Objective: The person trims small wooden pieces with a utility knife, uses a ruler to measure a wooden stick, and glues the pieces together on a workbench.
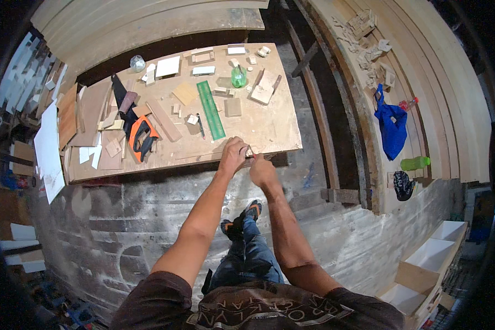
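At the workbench's near edge, my left hand point(234, 155) is closed, its fingertips pinching a small pale piece too small to make out clearly. Close beside it, my right hand point(263, 171) is wrapped round a small red-handled tool point(252, 156). The tool's tip meets the piece at my left fingers; its kind is mostly hidden by my grip. Just beyond my left hand lies a green ruler point(211, 111). A dark pen point(201, 126) and a small wood block point(193, 119) rest to its left.
The wooden bench point(258, 129) also carries an orange-handled handsaw point(142, 137), a green cut bottle point(238, 77), a board with a chisel-like tool point(265, 87), and wood offcuts. On the right, a plank stack holds a blue bag point(391, 129) and a green bottle point(415, 163). White-lined boxes point(432, 254) stand lower right.
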`<control>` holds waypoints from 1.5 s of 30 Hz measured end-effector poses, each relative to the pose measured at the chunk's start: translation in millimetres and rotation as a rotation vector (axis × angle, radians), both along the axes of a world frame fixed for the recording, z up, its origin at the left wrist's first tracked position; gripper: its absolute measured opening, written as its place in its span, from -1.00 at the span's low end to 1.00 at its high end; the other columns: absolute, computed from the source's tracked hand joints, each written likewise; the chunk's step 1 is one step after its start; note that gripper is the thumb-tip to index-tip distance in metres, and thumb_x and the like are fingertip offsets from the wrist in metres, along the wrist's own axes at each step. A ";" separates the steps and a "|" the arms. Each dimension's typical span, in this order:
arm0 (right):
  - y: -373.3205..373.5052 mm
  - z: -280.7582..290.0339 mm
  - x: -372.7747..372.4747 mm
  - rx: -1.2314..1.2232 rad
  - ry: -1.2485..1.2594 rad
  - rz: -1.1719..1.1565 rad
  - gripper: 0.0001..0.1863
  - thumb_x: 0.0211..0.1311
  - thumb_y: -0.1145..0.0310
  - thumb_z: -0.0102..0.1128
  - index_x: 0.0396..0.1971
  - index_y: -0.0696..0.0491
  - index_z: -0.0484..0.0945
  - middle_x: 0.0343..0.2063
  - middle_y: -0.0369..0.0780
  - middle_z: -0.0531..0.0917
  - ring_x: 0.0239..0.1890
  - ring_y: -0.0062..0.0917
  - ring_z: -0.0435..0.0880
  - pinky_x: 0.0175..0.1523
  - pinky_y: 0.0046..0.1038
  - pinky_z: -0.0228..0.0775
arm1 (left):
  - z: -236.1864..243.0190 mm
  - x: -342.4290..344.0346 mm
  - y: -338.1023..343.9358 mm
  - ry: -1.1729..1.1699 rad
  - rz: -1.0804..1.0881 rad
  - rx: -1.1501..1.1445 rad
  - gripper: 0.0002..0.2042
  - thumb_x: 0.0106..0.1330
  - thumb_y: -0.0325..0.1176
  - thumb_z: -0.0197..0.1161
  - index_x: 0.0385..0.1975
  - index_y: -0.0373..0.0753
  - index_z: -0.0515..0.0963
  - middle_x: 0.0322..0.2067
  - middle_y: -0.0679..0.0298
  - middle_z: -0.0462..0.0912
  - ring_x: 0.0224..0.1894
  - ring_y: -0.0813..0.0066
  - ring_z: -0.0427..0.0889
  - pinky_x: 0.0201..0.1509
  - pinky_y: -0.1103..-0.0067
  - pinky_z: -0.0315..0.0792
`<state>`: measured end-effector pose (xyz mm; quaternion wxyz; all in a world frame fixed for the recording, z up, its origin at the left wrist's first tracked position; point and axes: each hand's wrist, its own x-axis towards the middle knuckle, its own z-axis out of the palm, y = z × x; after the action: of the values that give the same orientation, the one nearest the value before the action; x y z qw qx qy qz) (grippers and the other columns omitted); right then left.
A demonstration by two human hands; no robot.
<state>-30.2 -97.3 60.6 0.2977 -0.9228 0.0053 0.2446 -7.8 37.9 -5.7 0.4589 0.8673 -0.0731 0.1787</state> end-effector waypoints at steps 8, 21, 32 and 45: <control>2.6 -37.8 -38.0 0.263 -0.219 -0.156 -0.70 0.47 0.19 -0.16 -0.12 0.15 0.30 -0.33 0.27 0.57 -0.17 0.25 0.52 -0.11 0.07 0.33 | 6.8 -0.4 -0.3 0.056 0.008 0.021 -0.95 0.08 -0.60 0.27 -0.45 -0.39 0.60 -0.38 0.07 0.56 -0.23 0.10 0.56 -0.08 0.36 0.44; 2.6 -60.9 -43.2 0.435 -0.236 -0.208 -0.66 0.50 0.14 -0.20 -0.10 0.16 0.28 -0.34 0.19 0.53 -0.20 0.25 0.49 -0.11 -0.01 0.33 | 2.2 -2.1 1.3 0.047 0.021 -0.008 -0.89 0.11 -0.59 0.27 -0.36 -0.38 0.65 -0.37 0.07 0.55 -0.24 0.13 0.56 -0.13 0.38 0.44; -24.7 -66.4 -23.0 0.556 -0.156 -0.299 -0.53 0.50 0.01 -0.26 -0.23 0.16 0.40 -0.43 -0.01 0.49 -0.38 -0.20 0.45 -0.28 -0.25 0.27 | 5.3 2.1 -6.2 0.085 0.039 -0.025 -0.92 0.06 -0.62 0.26 -0.43 -0.40 0.60 -0.36 0.03 0.52 -0.21 0.05 0.52 -0.09 0.31 0.40; -24.5 -54.2 -37.1 0.462 -0.157 -0.237 -0.55 0.51 0.03 -0.21 -0.20 0.18 0.42 -0.49 -0.10 0.48 -0.42 -0.40 0.45 -0.21 -0.33 0.37 | 3.5 -1.7 -12.2 0.172 0.106 -0.022 -0.92 0.02 -0.60 0.35 -0.47 -0.35 0.61 -0.33 0.08 0.55 -0.17 0.11 0.54 -0.05 0.36 0.43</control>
<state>-67.4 -121.9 6.4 0.5264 -0.8395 0.0342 0.1302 -9.5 25.7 -2.2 0.4627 0.8771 0.0145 0.1285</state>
